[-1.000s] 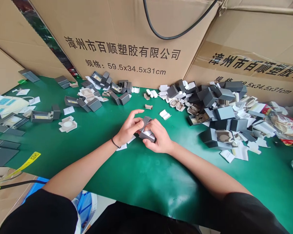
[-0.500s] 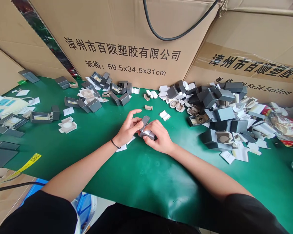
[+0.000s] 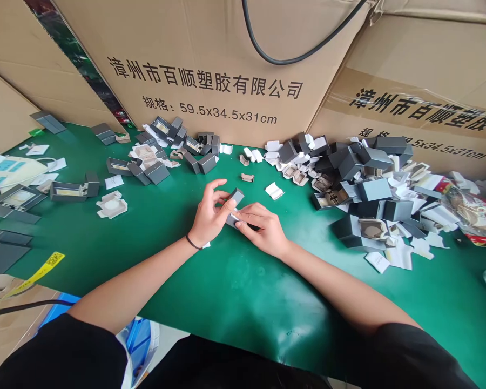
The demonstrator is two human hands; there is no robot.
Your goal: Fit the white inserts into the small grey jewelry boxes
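My left hand (image 3: 209,217) is closed around a small dark-grey gift box (image 3: 237,195), its lid tilted up between thumb and fingers. Thumb and forefinger of my right hand (image 3: 264,229) pinch at a white insert (image 3: 233,215) in the open box; my fingers cover much of it. Part of a white paper piece shows on the table under my left wrist. Just beyond my hands lie a small brown folded card insert (image 3: 247,177) and a white folded piece (image 3: 275,190).
A heap of grey boxes (image 3: 373,189) and white inserts spreads over the right of the green table (image 3: 235,292). More open boxes (image 3: 156,172) lie to the left, near a power strip (image 3: 8,173). Large cartons (image 3: 206,43) stand behind, with a black cable (image 3: 267,56) hanging in front.
My right hand has shifted from gripping the box's side to pinching at the white insert. The box has turned and moved slightly left in my left hand.
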